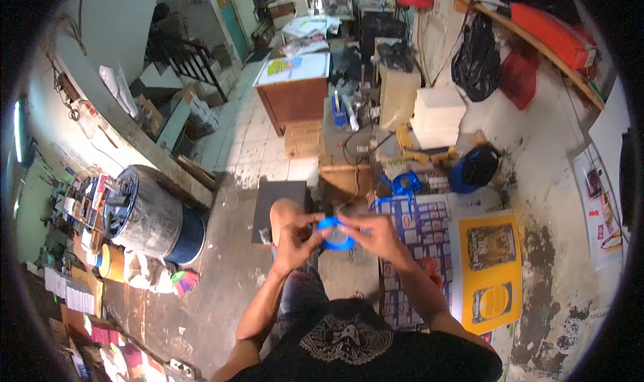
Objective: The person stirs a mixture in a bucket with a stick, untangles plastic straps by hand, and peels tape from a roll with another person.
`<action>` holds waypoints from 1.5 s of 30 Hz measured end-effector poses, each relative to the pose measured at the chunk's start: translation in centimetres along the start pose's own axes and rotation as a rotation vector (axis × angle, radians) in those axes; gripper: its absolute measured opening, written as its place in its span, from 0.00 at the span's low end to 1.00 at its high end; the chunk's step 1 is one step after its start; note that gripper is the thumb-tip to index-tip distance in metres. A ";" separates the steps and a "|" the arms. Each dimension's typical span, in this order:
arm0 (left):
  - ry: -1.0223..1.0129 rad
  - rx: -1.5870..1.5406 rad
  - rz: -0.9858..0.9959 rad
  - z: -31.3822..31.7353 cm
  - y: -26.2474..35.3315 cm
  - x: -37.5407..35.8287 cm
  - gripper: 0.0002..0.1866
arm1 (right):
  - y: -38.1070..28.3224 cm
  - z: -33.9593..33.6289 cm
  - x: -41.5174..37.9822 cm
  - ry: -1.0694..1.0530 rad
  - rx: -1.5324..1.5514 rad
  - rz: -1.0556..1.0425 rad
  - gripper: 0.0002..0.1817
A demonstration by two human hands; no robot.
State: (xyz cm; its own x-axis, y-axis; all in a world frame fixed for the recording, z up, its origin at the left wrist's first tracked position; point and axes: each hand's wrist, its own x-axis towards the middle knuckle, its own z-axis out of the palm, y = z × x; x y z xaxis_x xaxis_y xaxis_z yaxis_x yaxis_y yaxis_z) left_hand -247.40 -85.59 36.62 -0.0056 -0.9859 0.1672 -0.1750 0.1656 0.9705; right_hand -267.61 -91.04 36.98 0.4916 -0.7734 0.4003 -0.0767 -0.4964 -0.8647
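Note:
A round blue object [337,242] with a pale, see-through middle is held between both hands in front of the body. My left hand [296,245] has its fingers pinched on the left edge of it. On the opposite edge, the fingers of my right hand [374,234] close on it, somewhat blurred. Below the hands, a bent knee [285,214] is beside a dark flat-topped box [267,204]. To the right lies a printed sheet [416,231] with rows of small labels.
A yellow poster [490,271] lies at the right. A large drum [151,211] stands at the left. Ahead are a brown desk [288,103], a cardboard box [302,140] and a white block [437,117]. A blue bin [463,178] holds a black bag.

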 end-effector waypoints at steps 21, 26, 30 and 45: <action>0.222 -0.479 -0.204 4.6 -2.4 -2.4 0.10 | 4.5 6.2 -4.8 0.608 0.240 0.137 0.15; -0.232 0.157 -0.068 -0.4 -3.0 -2.0 0.12 | 2.2 0.9 -3.6 -0.075 -0.002 0.023 0.13; -0.446 0.175 -0.142 -1.4 -2.9 -1.7 0.13 | 1.4 0.3 -3.4 -0.277 -0.008 0.142 0.12; -0.400 0.379 0.135 -2.6 -0.8 -2.2 0.12 | 2.2 2.9 -4.9 -0.055 0.064 0.040 0.11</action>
State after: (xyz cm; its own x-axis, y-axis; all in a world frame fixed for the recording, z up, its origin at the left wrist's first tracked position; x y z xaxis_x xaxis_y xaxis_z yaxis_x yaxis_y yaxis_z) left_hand -244.70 -83.48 35.91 -0.4124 -0.9010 0.1348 -0.4878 0.3434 0.8026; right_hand -267.69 -87.23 32.30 0.5364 -0.7684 0.3491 -0.0430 -0.4380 -0.8980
